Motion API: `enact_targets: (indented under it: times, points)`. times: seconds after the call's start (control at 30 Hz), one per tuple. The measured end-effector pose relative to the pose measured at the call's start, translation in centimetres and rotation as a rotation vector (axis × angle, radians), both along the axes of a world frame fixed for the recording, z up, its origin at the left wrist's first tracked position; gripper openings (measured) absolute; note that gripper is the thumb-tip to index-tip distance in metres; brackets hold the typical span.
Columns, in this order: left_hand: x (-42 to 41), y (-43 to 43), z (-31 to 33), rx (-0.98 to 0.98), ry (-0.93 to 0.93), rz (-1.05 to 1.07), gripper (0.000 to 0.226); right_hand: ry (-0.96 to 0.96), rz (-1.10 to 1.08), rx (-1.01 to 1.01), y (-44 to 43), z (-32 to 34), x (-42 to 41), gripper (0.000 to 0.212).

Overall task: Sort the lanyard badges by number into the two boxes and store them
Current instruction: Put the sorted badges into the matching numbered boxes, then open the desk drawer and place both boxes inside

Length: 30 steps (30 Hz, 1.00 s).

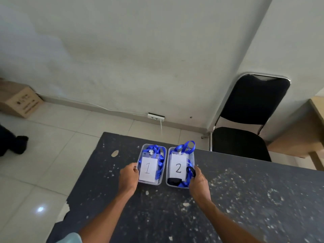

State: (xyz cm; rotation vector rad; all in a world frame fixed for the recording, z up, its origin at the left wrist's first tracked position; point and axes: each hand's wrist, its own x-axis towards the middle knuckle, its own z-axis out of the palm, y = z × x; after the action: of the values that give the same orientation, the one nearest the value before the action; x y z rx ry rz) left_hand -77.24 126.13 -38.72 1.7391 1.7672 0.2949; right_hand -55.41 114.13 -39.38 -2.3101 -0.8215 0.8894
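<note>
Near the far edge of the dark, speckled table [245, 199], two clear plastic boxes sit right beside each other. The left box [149, 183] has a badge marked 1 [148, 168] lying face up on top, with a blue lanyard [158, 151] bunched around it inside. The right box [192, 156] has a badge marked 2 [178, 168] on top, and its blue ribbon [187, 146] loops up over the far rim. The left hand [128, 178] is at the left wall of the left box, grip closed on that rim. The right hand [199, 181] is at the right wall of the right box, grip pinching a black strap [191, 170] that runs down into the box's near end; can't really tell what it belongs to. Off the table there's a black chair [245, 106] by the wall, a cardboard carton [19, 100] on the floor far left, and a power strip [156, 117] at the baseboard.
</note>
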Motion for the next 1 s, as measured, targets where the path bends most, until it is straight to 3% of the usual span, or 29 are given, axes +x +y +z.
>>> enact_targets:
  times: [0.37,0.83,1.0]
  points:
    - [-8.1,5.4,0.5,-0.004,-0.011,0.055,0.023,0.092,0.055,-0.02,5.1,0.2,-7.3,0.056]
    - [-11.0,-1.4,3.8,0.046,-0.031,0.035,0.033,-0.221,0.242,0.057,2.4,4.8,-10.0,0.048]
    - [-14.2,-4.7,4.7,0.004,-0.018,-0.04,0.036,-0.235,0.349,0.127,0.8,6.1,-13.9,0.047]
